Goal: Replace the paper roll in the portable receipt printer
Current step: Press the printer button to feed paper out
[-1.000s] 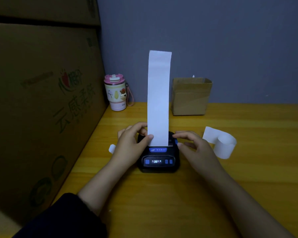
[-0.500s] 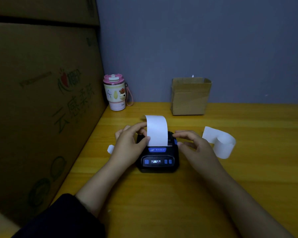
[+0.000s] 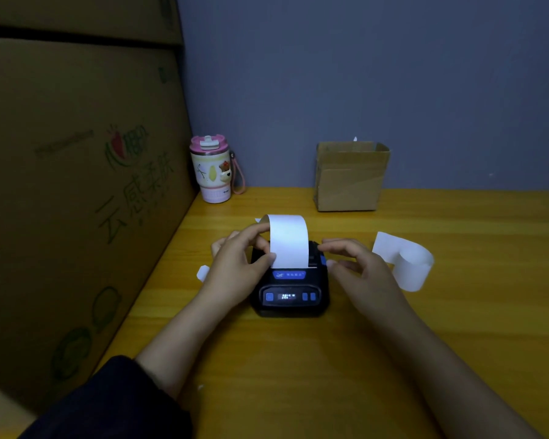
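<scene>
The big cardboard carton (image 3: 76, 185) reads "云感柔肤"; the printer (image 3: 289, 289) display is illegible.

A small black printer (image 3: 289, 288) sits on the yellow table (image 3: 425, 343). White paper (image 3: 288, 240) curls up out of its top and bends over backward. The left hand (image 3: 235, 264) pinches the paper's left edge. The right hand (image 3: 358, 267) touches the printer's right side, fingers loose.

Dim room, a plain grey-blue wall (image 3: 377, 74) behind a yellow wooden table (image 3: 457, 327). Big cardboard cartons (image 3: 61, 185) stand stacked along the left. A pink-lidded cup (image 3: 210, 171) and a small open box (image 3: 351, 177) sit against the wall.
</scene>
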